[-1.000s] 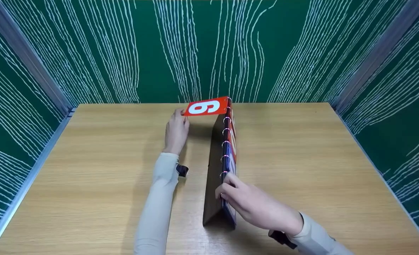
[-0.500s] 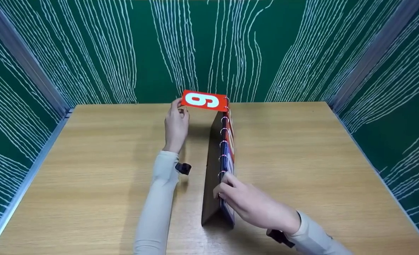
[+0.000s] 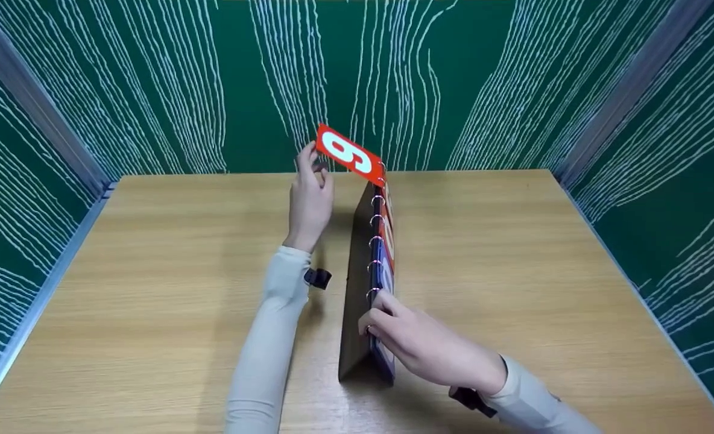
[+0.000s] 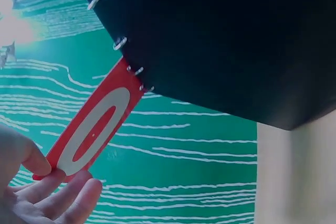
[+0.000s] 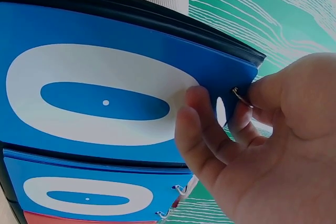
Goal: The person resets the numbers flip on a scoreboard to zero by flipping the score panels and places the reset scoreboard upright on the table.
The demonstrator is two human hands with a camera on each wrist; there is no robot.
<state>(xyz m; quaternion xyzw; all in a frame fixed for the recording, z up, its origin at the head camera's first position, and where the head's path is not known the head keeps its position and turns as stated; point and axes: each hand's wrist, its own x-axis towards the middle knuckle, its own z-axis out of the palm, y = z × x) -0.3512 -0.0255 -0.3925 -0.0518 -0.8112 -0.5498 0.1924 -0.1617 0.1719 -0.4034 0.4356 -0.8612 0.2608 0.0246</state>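
Observation:
A flip scoreboard (image 3: 354,313) stands like a tent on the table, its ring-bound spine running away from me. At its far end my left hand (image 3: 310,208) pinches the free end of a red number card (image 3: 346,150), raised above the spine and still on its rings. A white 6 or 9 shows on this face; the left wrist view shows a 0 on the card's other face (image 4: 94,132). My right hand (image 3: 432,349) grips the near end of the spine, thumb and fingers around the top edge by a metal ring (image 5: 241,98). Beside them lies a blue 0 card (image 5: 105,103).
The wooden table (image 3: 170,289) extends on both sides of the scoreboard. Green walls (image 3: 339,78) with white wavy lines enclose its back and sides. A smaller blue 0 card (image 5: 86,199) hangs beside the large one.
My left hand has risen and moved away from me, lifting the red card's free end from roughly level to steeply tilted upward. My right hand keeps its hold on the near end.

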